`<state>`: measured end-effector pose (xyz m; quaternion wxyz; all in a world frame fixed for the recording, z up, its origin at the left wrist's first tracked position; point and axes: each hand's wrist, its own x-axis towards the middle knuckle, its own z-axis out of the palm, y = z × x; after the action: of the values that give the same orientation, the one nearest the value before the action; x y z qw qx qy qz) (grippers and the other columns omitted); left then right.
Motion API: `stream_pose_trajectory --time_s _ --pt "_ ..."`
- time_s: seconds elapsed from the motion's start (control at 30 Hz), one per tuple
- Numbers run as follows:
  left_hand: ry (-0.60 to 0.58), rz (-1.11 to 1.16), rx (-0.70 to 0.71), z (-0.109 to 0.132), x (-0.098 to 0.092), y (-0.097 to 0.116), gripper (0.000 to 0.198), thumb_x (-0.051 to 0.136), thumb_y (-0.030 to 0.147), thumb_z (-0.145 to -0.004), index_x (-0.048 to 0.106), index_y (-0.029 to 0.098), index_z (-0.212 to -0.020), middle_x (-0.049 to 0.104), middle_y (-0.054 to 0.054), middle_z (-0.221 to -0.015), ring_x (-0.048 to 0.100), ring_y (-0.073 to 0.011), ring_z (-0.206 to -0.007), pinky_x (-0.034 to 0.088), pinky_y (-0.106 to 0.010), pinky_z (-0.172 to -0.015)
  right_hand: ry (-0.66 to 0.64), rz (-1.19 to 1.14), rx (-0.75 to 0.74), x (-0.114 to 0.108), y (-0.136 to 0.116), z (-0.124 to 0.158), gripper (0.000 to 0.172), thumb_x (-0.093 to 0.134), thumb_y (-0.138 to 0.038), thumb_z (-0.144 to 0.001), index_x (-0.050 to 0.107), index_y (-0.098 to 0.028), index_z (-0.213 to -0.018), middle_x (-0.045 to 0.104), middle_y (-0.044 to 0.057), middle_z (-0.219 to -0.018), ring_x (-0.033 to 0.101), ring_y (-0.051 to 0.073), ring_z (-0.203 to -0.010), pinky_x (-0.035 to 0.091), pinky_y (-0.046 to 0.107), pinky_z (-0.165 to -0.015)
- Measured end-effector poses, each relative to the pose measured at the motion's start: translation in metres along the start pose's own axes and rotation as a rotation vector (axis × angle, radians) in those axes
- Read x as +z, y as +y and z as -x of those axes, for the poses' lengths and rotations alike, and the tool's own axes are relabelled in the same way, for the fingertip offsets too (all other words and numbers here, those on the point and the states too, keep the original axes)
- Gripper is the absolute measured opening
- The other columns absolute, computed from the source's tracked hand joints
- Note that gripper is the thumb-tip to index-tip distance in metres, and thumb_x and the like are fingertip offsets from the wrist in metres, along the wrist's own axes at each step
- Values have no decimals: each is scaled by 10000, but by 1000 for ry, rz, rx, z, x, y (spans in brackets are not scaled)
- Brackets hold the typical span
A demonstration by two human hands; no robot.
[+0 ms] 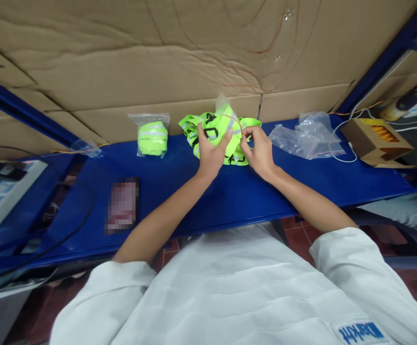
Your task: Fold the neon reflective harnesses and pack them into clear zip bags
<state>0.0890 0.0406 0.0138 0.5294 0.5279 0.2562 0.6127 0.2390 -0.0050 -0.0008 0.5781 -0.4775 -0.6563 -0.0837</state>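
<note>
A bundle of neon-green vest fabric (217, 129) with grey reflective strips and black trim lies on the blue shelf (230, 191), partly in a clear plastic bag. My left hand (211, 151) grips its left side, fingers curled over the fabric. My right hand (258, 149) pinches the bundle's right edge, where a thin red band crosses it.
A bagged folded green vest (153, 136) stands to the left. Empty clear bags (307, 136) lie to the right, near an open cardboard box (379, 139) and white cables. A phone (122, 205) lies at the shelf's front left. Cardboard sheets (158, 62) line the back.
</note>
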Motion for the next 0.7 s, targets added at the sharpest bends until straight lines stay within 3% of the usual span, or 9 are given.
stream_pose_trajectory --time_s 0.13,0.23,0.37,0.43,0.5,0.57,0.63,0.7 --pt "52 1 56 23 -11 12 698 916 546 -790 536 305 -1323 661 -57 -1391 642 -235 -1353 468 -372 -1214 -54 -45 -19 2 -13 6 196 538 -404 -1060 557 -230 -970 668 29 -893 649 180 -838 536 339 -813" --pt "108 -6 61 22 -18 12 626 919 530 -789 564 298 -1249 685 -47 -1332 668 -225 -1298 489 -357 -1182 -125 -63 -33 8 -29 16 120 544 -329 -1030 543 -231 -960 666 23 -877 633 169 -803 530 323 -778" --pt "213 49 61 6 -26 7 594 955 413 -765 554 265 -1177 703 -43 -1278 681 -215 -1245 518 -344 -1149 -369 -76 -312 21 -62 29 99 518 -200 -997 577 -227 -922 686 21 -847 645 172 -791 526 334 -783" --pt "196 113 8 1 -28 10 593 966 347 -757 576 256 -1195 707 -50 -1299 662 -225 -1292 502 -351 -1175 -452 -87 -411 23 -74 27 158 492 -161 -1018 600 -232 -927 693 17 -848 654 171 -804 520 345 -802" --pt "129 187 -49 2 -29 16 594 966 315 -756 610 255 -1227 718 -52 -1283 663 -242 -1304 498 -380 -1190 -373 -85 -375 20 -76 19 132 511 -178 -1046 617 -237 -994 694 29 -908 660 181 -869 526 358 -841" --pt "64 236 -90 7 -28 21 594 970 318 -751 640 263 -1242 728 -47 -1261 678 -251 -1286 507 -405 -1191 -205 -54 -240 15 -66 11 55 582 -262 -1057 612 -240 -1098 673 52 -993 645 193 -925 538 366 -860" --pt "43 256 -111 12 -28 24 621 988 331 -726 656 268 -1247 732 -41 -1253 684 -256 -1284 512 -411 -1195 -125 -49 -89 11 -51 6 173 626 -373 -1055 592 -239 -1159 640 51 -1013 626 183 -898 549 352 -828" --pt "44 256 -130 14 -28 23 682 1007 339 -699 650 278 -1276 731 -34 -1267 673 -261 -1311 506 -410 -1209 -130 -108 24 11 -38 6 251 638 -461 -1048 591 -235 -1147 636 35 -995 630 166 -864 558 330 -803"
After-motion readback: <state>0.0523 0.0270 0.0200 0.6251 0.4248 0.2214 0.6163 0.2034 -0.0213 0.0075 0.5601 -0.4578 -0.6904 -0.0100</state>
